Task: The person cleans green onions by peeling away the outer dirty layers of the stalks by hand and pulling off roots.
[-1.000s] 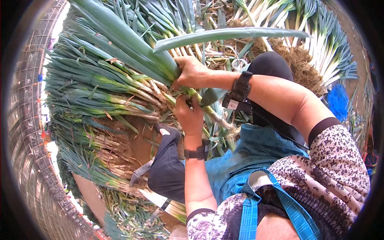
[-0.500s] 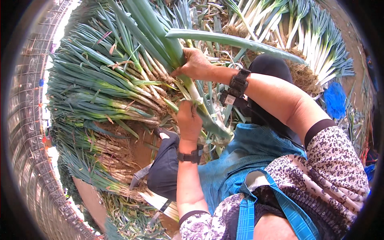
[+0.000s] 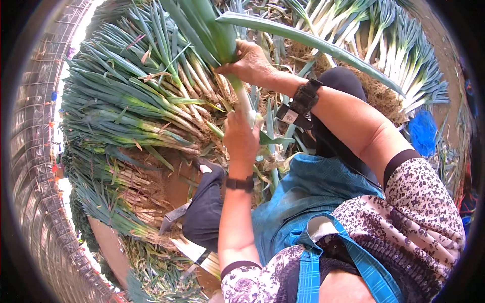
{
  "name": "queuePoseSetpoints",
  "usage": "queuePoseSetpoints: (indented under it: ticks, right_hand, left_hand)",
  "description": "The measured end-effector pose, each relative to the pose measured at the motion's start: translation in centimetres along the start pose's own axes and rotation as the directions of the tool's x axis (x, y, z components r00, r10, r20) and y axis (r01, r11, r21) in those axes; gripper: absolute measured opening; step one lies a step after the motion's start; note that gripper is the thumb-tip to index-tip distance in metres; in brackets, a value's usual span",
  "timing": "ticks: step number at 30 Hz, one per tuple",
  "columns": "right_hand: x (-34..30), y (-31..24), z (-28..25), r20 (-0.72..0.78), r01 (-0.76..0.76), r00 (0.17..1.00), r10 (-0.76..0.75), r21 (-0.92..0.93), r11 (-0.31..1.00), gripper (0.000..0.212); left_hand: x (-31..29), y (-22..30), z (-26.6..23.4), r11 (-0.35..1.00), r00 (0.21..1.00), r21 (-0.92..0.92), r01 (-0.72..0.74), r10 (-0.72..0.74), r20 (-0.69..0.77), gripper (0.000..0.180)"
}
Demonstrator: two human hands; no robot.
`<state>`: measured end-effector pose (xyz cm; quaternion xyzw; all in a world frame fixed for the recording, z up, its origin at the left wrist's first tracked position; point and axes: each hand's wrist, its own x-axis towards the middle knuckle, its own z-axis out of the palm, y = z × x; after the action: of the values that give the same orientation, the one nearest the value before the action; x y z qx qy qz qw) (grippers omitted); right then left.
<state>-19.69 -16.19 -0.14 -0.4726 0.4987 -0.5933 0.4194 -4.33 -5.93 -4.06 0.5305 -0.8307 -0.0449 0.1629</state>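
Observation:
A thick leek slants across in front of me, its broad green leaves toward the top and its pale stem below. My right hand is closed round it where the leaves meet the stem. Lower down, my left hand is closed on the white part, its fingers partly hidden behind the back of the hand. One long leaf of this leek bends away to the right over my right forearm. Beside my left hand, a loose green leaf strip hangs out.
Unpeeled leeks lie heaped on the left, roots inward. Cleaned white-stemmed leeks are piled at the far right, near a blue bundle of string. Leaf scraps cover ground at lower left. A wire mesh fence curves along the left.
Both hands have shifted slightly upward with the leek. The leaf strip below my left hand hung down toward my lap before and now sticks out sideways beside the hand.

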Motion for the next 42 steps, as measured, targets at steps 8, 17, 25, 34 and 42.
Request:
queuePoseSetpoints:
  ticks: [8,17,25,34,42]
  right_hand:
    - [3.5,0.5,-3.8,-0.294,-0.044,0.955,0.034,-0.030,0.999,0.033]
    - [4.8,-1.5,-5.4,-0.359,0.081,0.933,-0.008,0.190,0.978,0.009]
    - [3.7,-0.8,-5.1,-0.146,0.016,0.983,0.112,0.676,0.737,0.027]
    - [5.3,1.0,-7.3,-0.097,-0.094,0.963,0.250,0.750,0.655,0.028]
    - [5.3,2.3,-7.7,0.057,-0.072,0.997,0.045,0.714,0.696,0.011]
  left_hand:
    - [-5.2,-2.1,4.7,0.932,0.911,0.049,-0.360,0.340,0.233,0.022]
    - [-12.4,-1.7,1.7,0.881,0.737,-0.335,0.335,-0.022,0.676,0.037]
    - [0.0,1.2,0.8,0.628,0.967,-0.740,0.240,-0.221,0.126,0.032]
    - [0.1,2.3,1.8,0.711,0.975,-0.669,0.216,-0.128,0.180,0.018]
    - [-3.9,1.3,3.9,-0.387,0.738,-0.832,0.397,-0.404,0.540,0.011]
